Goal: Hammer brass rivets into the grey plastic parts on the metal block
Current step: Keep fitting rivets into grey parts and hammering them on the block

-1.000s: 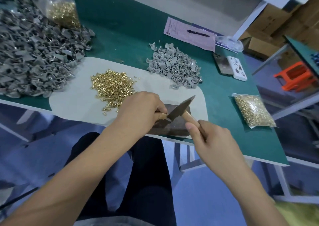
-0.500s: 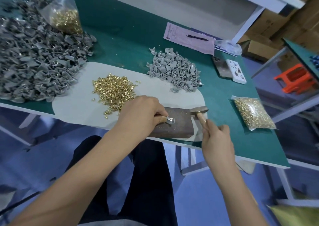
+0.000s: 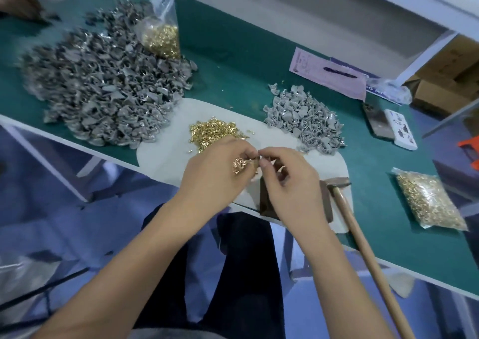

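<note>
The hammer [image 3: 344, 198] has been put down: half a second ago the right hand [image 3: 290, 183] swung it, now it lies on the surface beside the metal block [image 3: 267, 201]. The left hand [image 3: 220, 172] cups loose brass rivets [image 3: 239, 164], and the right pinches at one from them, so a fresh rivet is likely being readied over the block

Loose brass rivets [image 3: 212, 133] are heaped on the pale mat, just behind the hands. A few rivets [image 3: 239, 164] are cupped in the left hand. Light grey plastic parts [image 3: 303, 121] are piled right of the rivet heap; a bigger, darker pile [image 3: 103, 89] lies far left. The dark metal block [image 3: 269, 201] sits at the worktop's near edge, largely hidden. The hammer [image 3: 363, 240] is laid beside it, handle overhanging the edge.
</note>
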